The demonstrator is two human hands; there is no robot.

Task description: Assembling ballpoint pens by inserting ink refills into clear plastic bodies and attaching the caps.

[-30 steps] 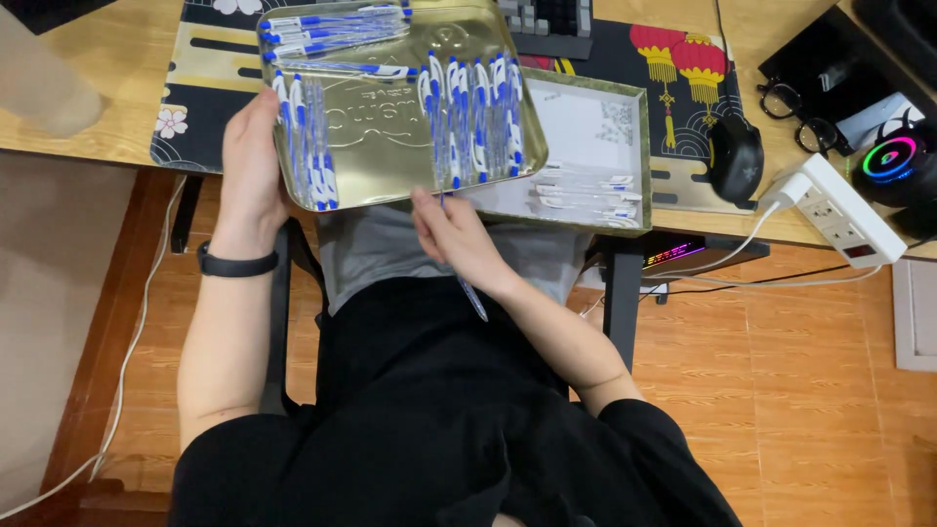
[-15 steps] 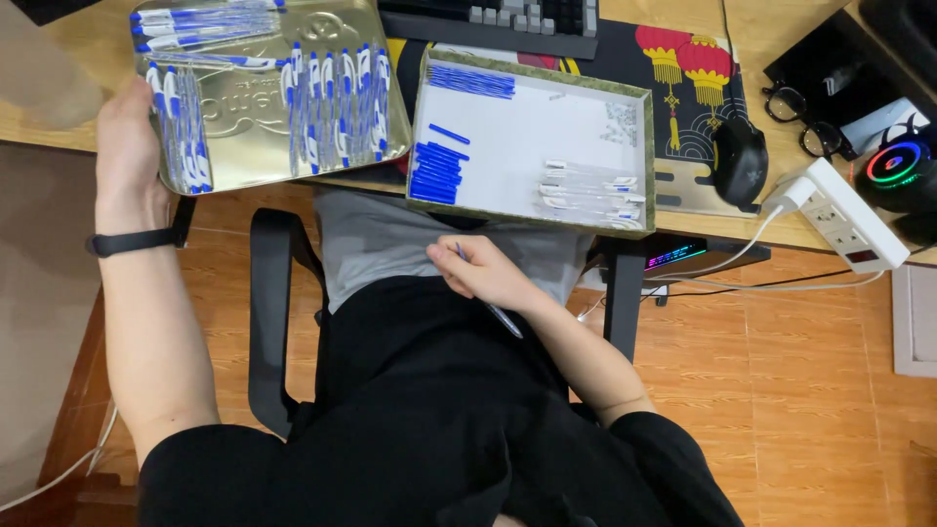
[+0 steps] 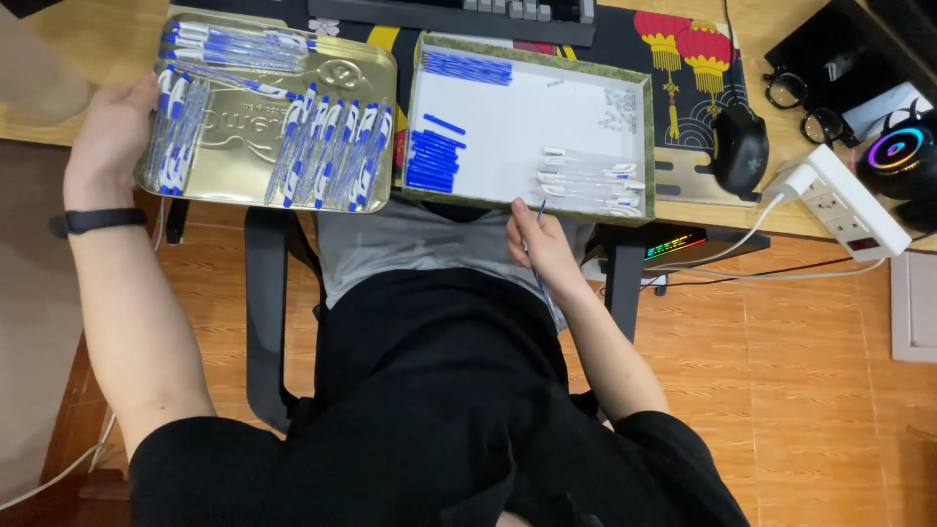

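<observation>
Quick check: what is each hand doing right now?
Left hand: gripping the edge of the gold tin tray of pens.
Right hand: closed on a thin pen part, below the white box.

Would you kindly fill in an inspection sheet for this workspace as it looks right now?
Surface: wooden desk with patterned mat.
Job's things: gold tin of blue-and-white pens; white tray with blue caps and clear barrels.
Clutter: mouse, glasses, keyboard, lit speaker.
Grippers: left hand grips the tin's edge; right hand holds a thin refill at the tray's edge.
Cables: power strip, white lead.
Surroundings: tiled floor, chair.
</observation>
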